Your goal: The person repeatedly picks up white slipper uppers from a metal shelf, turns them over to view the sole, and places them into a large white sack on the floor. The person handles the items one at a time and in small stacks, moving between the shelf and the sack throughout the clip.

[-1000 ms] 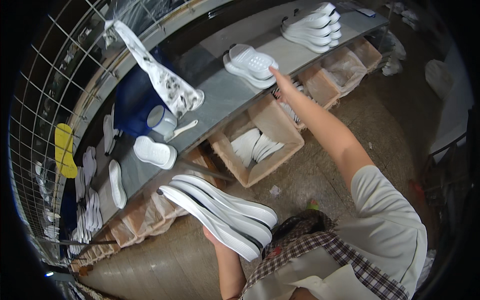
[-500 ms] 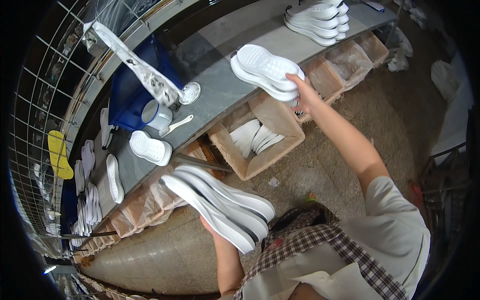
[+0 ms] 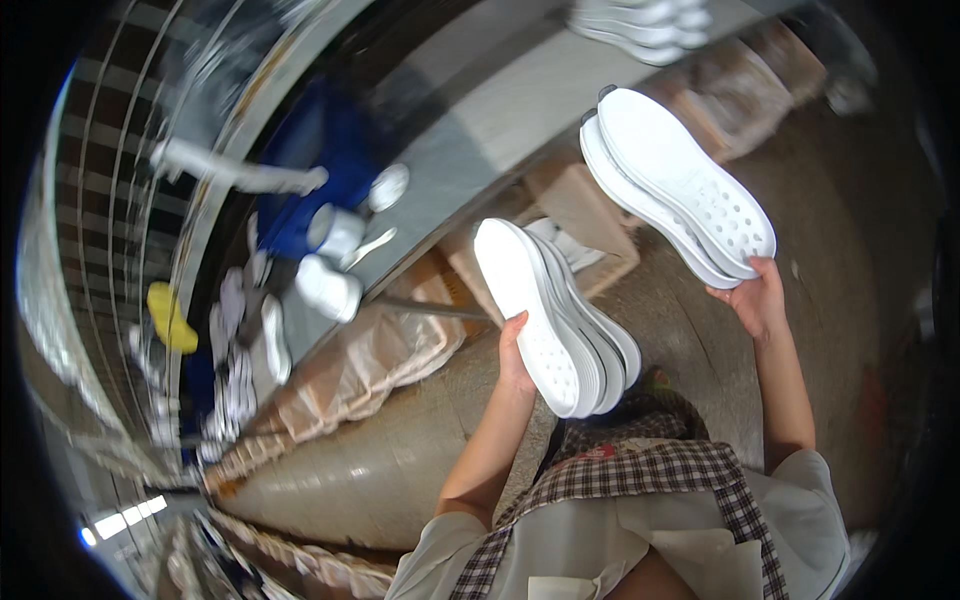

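Gripping a stack of white shoe soles (image 3: 532, 310) with my left hand (image 3: 514, 358) at its side and a pair of white shoe soles (image 3: 685, 180) with my right hand (image 3: 757, 300) at the near end; steady, level grips should keep layers from slipping. Beyond, the stack partly blocks a lined bin (image 3: 575, 190); mug (image 3: 338, 232) and brush (image 3: 370, 250) sit blurred on the bench (image 3: 440, 195).

"What is seen around the grey bench (image 3: 430, 212)?"
"A blue bin (image 3: 325, 128) is set at the far side, with a pale cup (image 3: 341, 233) just beside it and a white brush (image 3: 372, 246) laid near the cup."
"And elsewhere?"
"Plastic-lined boxes (image 3: 385, 358) are ranged along the bench's near edge; a yellow sole-shaped piece (image 3: 171, 318) is seen against wire mesh (image 3: 128, 180)."
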{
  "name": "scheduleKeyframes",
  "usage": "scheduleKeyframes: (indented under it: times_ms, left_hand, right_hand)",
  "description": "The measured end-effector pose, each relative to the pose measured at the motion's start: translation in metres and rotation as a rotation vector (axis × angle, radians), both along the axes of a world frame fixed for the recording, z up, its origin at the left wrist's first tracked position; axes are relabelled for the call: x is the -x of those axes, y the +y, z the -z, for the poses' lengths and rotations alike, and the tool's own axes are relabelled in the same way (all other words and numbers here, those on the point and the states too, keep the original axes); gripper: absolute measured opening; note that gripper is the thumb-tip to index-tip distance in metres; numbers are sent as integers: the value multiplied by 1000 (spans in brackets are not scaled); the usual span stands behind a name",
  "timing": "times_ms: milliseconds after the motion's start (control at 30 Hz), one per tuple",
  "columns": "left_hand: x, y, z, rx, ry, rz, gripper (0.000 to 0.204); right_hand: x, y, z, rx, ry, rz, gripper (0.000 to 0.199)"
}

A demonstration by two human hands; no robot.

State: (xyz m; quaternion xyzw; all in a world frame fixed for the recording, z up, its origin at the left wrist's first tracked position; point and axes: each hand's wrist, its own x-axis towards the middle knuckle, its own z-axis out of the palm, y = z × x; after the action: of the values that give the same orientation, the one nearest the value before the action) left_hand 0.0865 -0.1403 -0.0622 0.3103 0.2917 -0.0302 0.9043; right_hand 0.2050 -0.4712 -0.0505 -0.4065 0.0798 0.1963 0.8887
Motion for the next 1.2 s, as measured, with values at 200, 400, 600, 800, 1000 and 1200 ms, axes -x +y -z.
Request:
scheduleKeyframes:
  times_ms: [200, 400, 600, 800, 1000, 1200]
  left_hand:
    - [-72, -85, 69, 69, 174, 317, 45]
    - [-200, -136, 138, -27, 220, 606, 47]
    - [-420, -116, 252, -319, 278, 609, 50]
    - [-631, -30, 361, -1259, 72, 186, 93]
    - [-698, 19, 393, -2489, 487, 325, 110]
    - [-715, 65, 485, -2801, 459, 391, 101]
  right_hand:
    - [84, -119, 55, 222, 98, 470, 73]
    - [108, -141, 115, 234, 272, 750, 79]
    - [69, -95, 170, 305, 400, 889, 90]
    - [-40, -19, 235, 213, 517, 739, 107]
    - [-119, 40, 282, -26, 504, 558, 103]
    - [-162, 78, 320, 129, 352, 504, 100]
